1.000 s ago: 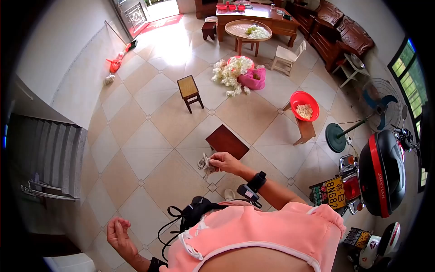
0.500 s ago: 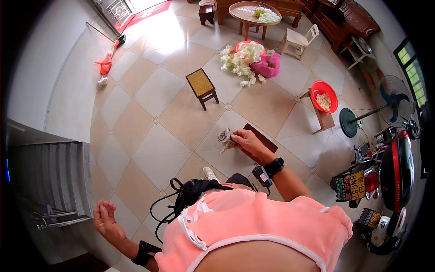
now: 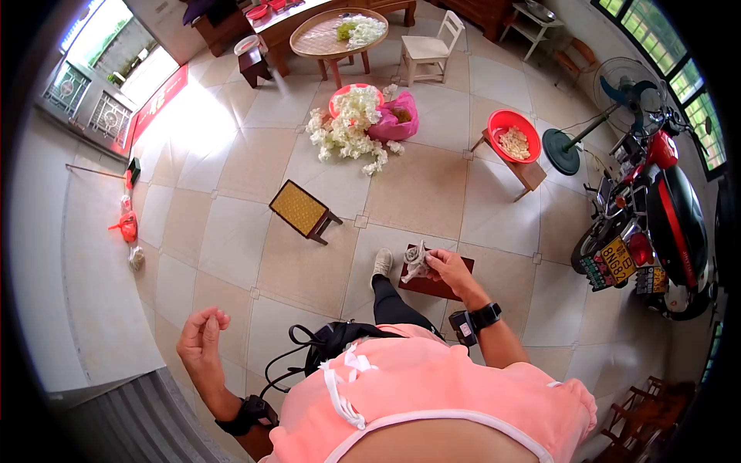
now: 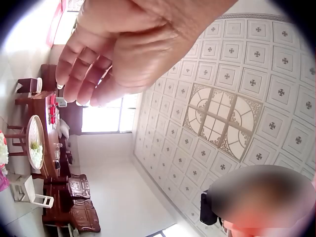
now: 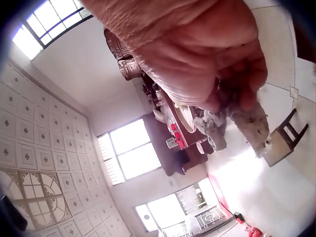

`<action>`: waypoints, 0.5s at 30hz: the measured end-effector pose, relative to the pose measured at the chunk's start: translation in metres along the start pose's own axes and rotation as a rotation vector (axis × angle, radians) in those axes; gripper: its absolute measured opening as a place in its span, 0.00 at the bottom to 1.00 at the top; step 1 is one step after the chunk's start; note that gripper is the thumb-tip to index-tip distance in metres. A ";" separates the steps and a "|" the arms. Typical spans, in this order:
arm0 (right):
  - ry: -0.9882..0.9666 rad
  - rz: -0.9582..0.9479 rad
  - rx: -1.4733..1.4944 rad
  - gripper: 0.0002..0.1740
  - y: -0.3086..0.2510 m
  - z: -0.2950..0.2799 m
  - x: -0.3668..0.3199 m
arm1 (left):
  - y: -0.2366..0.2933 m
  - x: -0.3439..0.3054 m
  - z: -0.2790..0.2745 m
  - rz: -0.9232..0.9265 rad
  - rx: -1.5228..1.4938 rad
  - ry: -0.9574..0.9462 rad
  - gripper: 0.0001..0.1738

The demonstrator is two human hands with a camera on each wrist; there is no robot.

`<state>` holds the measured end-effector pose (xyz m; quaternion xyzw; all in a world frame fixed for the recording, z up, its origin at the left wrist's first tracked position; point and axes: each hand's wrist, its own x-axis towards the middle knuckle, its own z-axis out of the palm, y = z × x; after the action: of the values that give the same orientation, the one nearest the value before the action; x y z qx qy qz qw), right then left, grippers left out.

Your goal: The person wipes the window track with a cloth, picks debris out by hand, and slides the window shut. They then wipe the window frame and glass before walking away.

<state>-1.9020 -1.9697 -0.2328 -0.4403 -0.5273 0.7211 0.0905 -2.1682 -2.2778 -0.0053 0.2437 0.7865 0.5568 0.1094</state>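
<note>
My right hand pinches a crumpled, grey-white rag between thumb and fingers, out in front of the body. In the right wrist view, two ragged ends of the rag hang from the curled fingers, with dark stains on them. Below that hand in the head view is a low dark-red stool, partly covered by hand and rag. Raised at the left side, my left hand holds nothing. Its fingers bend loosely, as the left wrist view of the hand also shows.
A stool with a yellow woven top stands ahead. Beyond it, white flowers spill beside a pink bag. To the right are a red basin on a bench, a fan and a motorcycle. Steps lie at lower left.
The view has turned, bringing more of the doorway in at upper left. One foot now shows beside the dark-red stool. The rag stays in my right hand; my left hand remains raised.
</note>
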 end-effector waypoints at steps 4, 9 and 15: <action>0.093 -0.020 0.093 0.11 -0.040 -0.025 0.063 | 0.023 0.095 0.038 0.031 0.042 -0.076 0.09; 0.161 -0.154 0.148 0.11 -0.100 -0.054 0.117 | 0.035 0.204 0.098 0.079 -0.037 -0.218 0.09; 0.319 -0.168 0.312 0.11 -0.144 -0.105 0.173 | 0.052 0.317 0.176 0.110 -0.013 -0.387 0.09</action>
<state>-1.9762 -1.7339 -0.2111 -0.4839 -0.4234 0.7049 0.2994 -2.3486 -1.9591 0.0114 0.3880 0.7328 0.5096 0.2297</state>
